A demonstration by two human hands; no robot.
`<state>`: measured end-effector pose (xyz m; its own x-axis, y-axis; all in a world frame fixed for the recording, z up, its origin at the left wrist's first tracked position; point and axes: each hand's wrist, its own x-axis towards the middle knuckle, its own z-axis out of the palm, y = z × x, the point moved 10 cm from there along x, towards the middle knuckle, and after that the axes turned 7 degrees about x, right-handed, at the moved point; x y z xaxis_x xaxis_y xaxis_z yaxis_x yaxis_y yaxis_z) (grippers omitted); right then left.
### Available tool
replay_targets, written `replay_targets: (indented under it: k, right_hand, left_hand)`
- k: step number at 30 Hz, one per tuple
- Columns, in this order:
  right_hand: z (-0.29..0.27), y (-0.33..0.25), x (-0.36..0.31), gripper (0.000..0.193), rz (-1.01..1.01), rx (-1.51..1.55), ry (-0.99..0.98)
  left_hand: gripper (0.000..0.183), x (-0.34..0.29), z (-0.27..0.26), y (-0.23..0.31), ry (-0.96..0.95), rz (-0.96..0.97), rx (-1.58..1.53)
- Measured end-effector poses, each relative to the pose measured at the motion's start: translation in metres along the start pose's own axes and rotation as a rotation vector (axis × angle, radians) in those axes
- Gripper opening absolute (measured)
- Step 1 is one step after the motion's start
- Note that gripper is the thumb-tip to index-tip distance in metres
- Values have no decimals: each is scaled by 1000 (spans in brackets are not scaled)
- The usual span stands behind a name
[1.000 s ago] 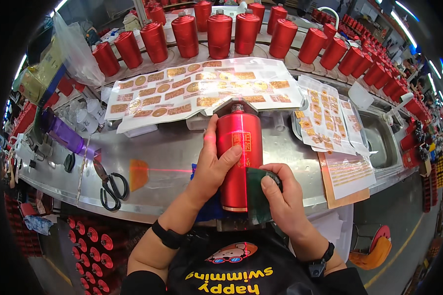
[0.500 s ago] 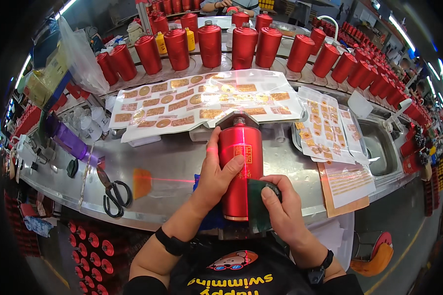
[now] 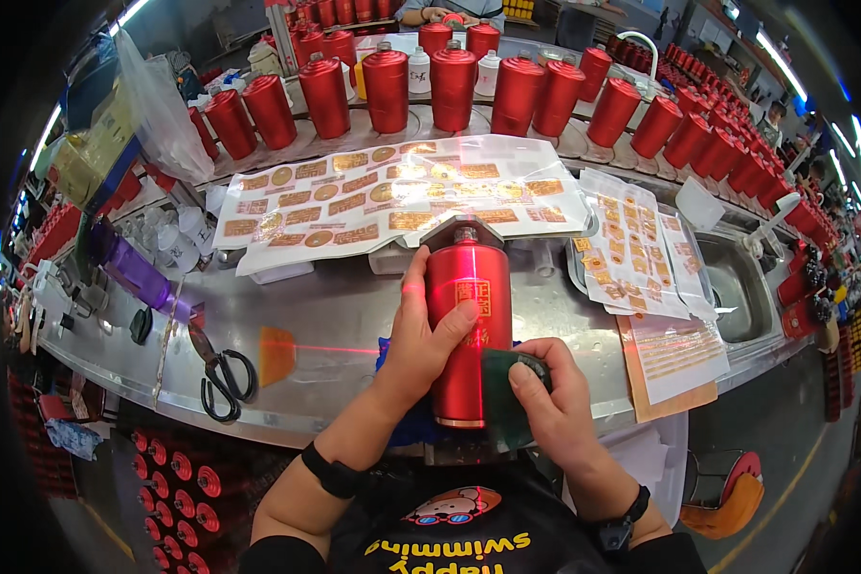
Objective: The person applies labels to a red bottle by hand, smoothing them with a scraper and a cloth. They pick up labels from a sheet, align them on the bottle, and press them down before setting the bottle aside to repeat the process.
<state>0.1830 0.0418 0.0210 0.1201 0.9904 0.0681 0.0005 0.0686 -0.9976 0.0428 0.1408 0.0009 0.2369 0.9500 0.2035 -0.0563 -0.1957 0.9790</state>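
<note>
A glossy red bottle [image 3: 468, 378] with gold printed characters lies neck-away in front of me, a red laser line running along it. My left hand [image 3: 429, 337] is wrapped round its left side, thumb on top near the gold print. In my right hand [image 3: 553, 390] is a dark green flat scraper-like sheet [image 3: 505, 392], pinched by its thicker dark edge and pressed against the bottle's lower right side. The bottle's neck meets a grey angled holder [image 3: 461, 230]. Blue cloth [image 3: 411, 416] shows partly beneath the bottle.
Sheets of gold decals [image 3: 402, 196] lie beyond the bottle, with smaller decal sheets [image 3: 631, 244] to the right by a sink [image 3: 741, 287]. Black-handled scissors [image 3: 222, 378], an orange pad [image 3: 277, 355] and a purple bottle [image 3: 129, 263] are at left. Red bottles [image 3: 452, 91] line a conveyor behind; a person sits beyond.
The red bottles on the conveyor have shifted to the left or right along it, and white bottles now show among them. My hands, the held bottle and the green sheet have barely moved.
</note>
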Motion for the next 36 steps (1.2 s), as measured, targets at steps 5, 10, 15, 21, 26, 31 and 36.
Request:
replay_targets:
  k: [5,10,15,21,26,31,36]
  right_hand:
    - [-16,4,4,22,91,176,-4]
    - [-29,-14,20,17,58,226,32]
    - [-18,-58,64,25,-201,-364,-72]
    - [14,-82,105,22,-234,-571,-241]
    - [4,-82,62,48,-708,-773,-147]
    - [28,-48,35,67,-653,-890,-284]
    - [29,-49,31,65,-673,-931,-255]
  left_hand:
    - [94,-1,2,-1,-41,-14,260]
    - [98,0,0,3,-17,-19,215]
    - [101,-13,-4,3,-39,-31,197]
    - [98,-37,-11,-3,-95,-33,95]
    - [97,-14,-3,10,-56,-16,327]
    - [97,-10,-4,1,-41,-20,232]
    - [96,-9,-2,-2,-61,-1,170]
